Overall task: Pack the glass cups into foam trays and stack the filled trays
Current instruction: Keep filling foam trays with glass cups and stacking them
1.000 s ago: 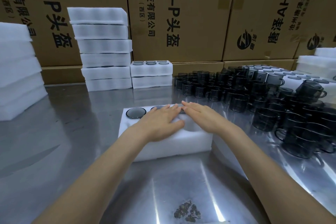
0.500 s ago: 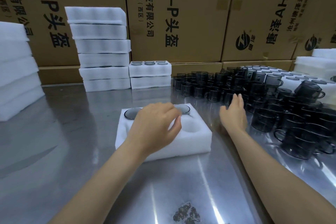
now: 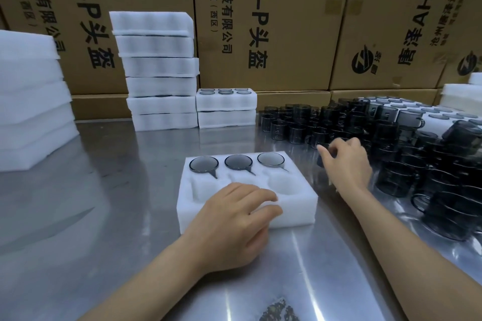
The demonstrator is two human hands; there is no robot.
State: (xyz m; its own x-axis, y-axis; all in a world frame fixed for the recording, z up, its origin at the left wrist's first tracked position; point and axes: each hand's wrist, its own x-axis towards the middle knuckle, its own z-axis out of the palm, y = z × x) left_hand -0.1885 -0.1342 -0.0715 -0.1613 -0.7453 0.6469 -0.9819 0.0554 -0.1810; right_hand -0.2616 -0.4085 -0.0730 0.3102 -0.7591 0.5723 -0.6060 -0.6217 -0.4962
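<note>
Steel counter (image 3: 109,216), cardboard boxes (image 3: 273,21) behind, foam tray (image 3: 294,203) in front of you.
Your left hand (image 3: 232,227) rests on the tray's near edge, fingers loosely curled, holding nothing. Three glass cups (image 3: 238,162) fill its far row. Your right hand (image 3: 347,164) reaches into the loose cups (image 3: 391,138) at right; whether its grip has closed on one, I cannot tell.

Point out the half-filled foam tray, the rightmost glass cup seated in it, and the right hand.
foam tray (image 3: 296,210): head view, bare front-right top surface.
rightmost glass cup (image 3: 270,159): head view, centre of its open mouth.
right hand (image 3: 348,164): head view, back of the hand.
</note>
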